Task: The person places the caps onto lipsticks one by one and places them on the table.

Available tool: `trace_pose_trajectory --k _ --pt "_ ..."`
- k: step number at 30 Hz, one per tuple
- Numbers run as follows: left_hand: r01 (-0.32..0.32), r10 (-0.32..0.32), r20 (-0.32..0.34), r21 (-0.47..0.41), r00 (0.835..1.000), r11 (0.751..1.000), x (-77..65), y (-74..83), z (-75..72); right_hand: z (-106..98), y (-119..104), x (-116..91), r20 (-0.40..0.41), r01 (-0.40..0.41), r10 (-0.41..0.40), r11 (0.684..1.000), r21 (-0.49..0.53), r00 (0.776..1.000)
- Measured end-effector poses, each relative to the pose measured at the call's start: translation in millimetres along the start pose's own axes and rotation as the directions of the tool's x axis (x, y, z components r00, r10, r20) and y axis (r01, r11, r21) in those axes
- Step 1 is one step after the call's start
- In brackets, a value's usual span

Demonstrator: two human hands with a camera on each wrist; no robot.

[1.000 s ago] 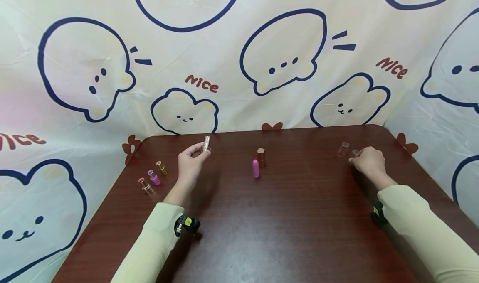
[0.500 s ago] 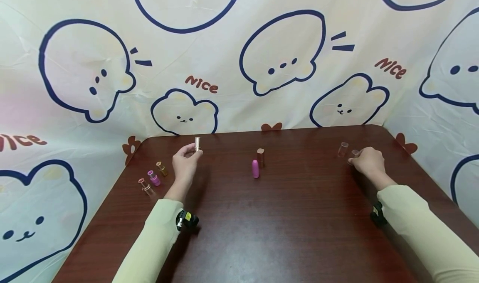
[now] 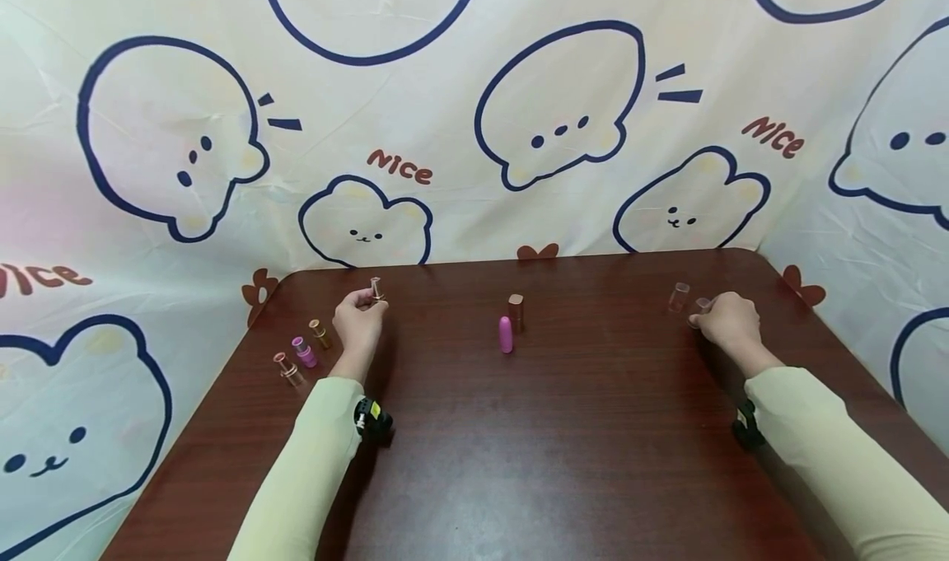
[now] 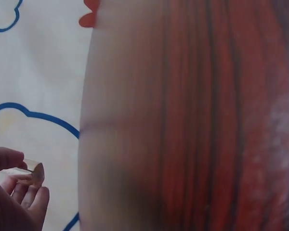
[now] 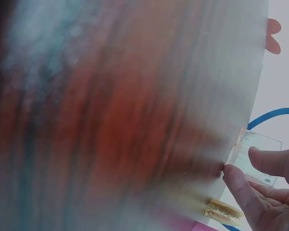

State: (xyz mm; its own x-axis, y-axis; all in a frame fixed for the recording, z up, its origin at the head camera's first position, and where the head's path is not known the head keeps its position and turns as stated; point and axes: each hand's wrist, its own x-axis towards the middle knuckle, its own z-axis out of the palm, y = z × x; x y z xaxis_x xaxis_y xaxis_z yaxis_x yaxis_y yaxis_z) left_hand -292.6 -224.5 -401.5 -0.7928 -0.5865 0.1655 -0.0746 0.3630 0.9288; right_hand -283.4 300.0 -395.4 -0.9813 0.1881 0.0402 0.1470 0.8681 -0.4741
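Observation:
My left hand (image 3: 358, 326) pinches an uncapped lipstick tube (image 3: 376, 287) upright above the back left of the table. In the left wrist view its clear base (image 4: 34, 172) shows between thumb and fingers. To the left stand three uncapped tubes: a gold one (image 3: 320, 334), a purple one (image 3: 305, 352) and a rose-gold one with a clear base (image 3: 289, 370). My right hand (image 3: 730, 320) pinches a clear lipstick cap (image 3: 702, 305) at the back right, its bottom hidden by the fingers. Beside it stands another clear cap (image 3: 678, 297).
Mid-table stand a pink rounded cap (image 3: 506, 335) and a brown-gold squarish cap (image 3: 516, 312). The dark wooden table (image 3: 563, 454) meets a printed cloth (image 3: 445, 116) along its back and sides.
My left hand has moved left with the lipstick tube and come a little lower. The right hand stays at the clear cap.

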Motion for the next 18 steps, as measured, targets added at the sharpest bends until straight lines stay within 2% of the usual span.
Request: trace_pose_trajectory --k 12,18 --pt "0.056 -0.055 -0.007 0.159 0.998 0.986 10.7 -13.3 -5.5 -0.4 -2.1 0.6 -0.013 0.008 -0.008 1.000 -0.014 1.000" --pt "0.058 -0.064 0.018 0.223 0.998 0.973 11.2 -16.1 -5.9 -0.2 -2.0 1.6 -0.015 -0.003 0.002 1.000 -0.025 1.000"
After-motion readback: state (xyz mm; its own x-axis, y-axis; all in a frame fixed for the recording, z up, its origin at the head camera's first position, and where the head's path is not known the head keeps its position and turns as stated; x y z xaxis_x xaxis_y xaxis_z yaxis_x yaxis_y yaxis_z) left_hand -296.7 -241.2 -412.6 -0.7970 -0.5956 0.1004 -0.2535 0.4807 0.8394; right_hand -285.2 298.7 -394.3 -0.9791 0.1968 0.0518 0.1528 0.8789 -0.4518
